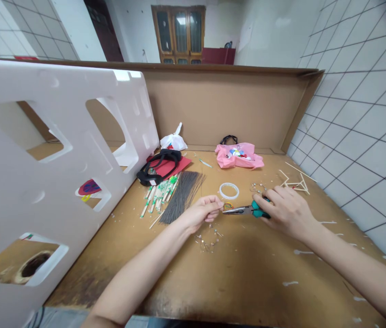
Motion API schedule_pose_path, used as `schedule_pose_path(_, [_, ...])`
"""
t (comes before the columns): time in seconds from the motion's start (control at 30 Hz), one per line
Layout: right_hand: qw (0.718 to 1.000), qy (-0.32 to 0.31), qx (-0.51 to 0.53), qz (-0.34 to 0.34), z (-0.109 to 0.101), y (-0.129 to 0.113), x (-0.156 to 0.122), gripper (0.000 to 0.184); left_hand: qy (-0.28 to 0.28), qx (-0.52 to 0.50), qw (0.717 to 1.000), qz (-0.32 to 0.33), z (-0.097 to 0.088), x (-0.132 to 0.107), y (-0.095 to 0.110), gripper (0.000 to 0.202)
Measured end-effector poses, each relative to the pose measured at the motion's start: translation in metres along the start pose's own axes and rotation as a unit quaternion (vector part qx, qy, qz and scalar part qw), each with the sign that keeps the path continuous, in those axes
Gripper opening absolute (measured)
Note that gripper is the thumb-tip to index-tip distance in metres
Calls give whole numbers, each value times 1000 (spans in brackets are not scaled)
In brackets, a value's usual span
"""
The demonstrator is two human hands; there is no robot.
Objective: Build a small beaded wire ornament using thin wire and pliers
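Note:
My left hand (203,211) is closed in a pinch, thumb against fingers, beside the plier tips. Just below it is a thin wire ring with small beads (207,246), which seems to hang from that hand; the exact join is hidden. My right hand (286,209) grips needle-nose pliers (242,210) by their teal handles, the jaws pointing left at the pinched fingertips. Small yellow-orange loops (228,206) show right behind the jaws. Past them lies a white ring-shaped roll (229,191). Another thin beaded wire ring (257,187) rests near my right knuckles.
Left of my hands lie a bundle of dark wires (182,198), paper-wrapped chopsticks (156,198) and a black strap (164,157) on red sheets. Farther back are a white bag (174,141) and a pink bag (223,159). A stick frame (297,184) sits right. A white plastic panel (59,182) stands left.

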State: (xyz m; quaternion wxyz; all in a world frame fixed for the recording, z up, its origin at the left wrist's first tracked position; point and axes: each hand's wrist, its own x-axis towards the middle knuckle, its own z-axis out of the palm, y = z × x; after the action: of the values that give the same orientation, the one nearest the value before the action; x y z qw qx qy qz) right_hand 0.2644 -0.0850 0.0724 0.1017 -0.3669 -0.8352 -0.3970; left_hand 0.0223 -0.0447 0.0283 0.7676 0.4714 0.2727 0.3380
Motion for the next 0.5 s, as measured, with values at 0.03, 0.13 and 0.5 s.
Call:
schedule_pose_path(0.03, [1000, -4, -1, 0, 0, 0, -1, 16, 0, 0, 1000, -1, 1, 0, 0, 36])
schedule_pose_path(0.13, [1000, -7, -2, 2, 1, 0, -2, 17, -1, 0, 1000, -6, 2, 1, -1, 37])
schedule_pose_path(0.5, [1000, -5, 7, -6, 2, 0, -2, 16, 2, 11, 1000, -15, 0, 1, -4, 37])
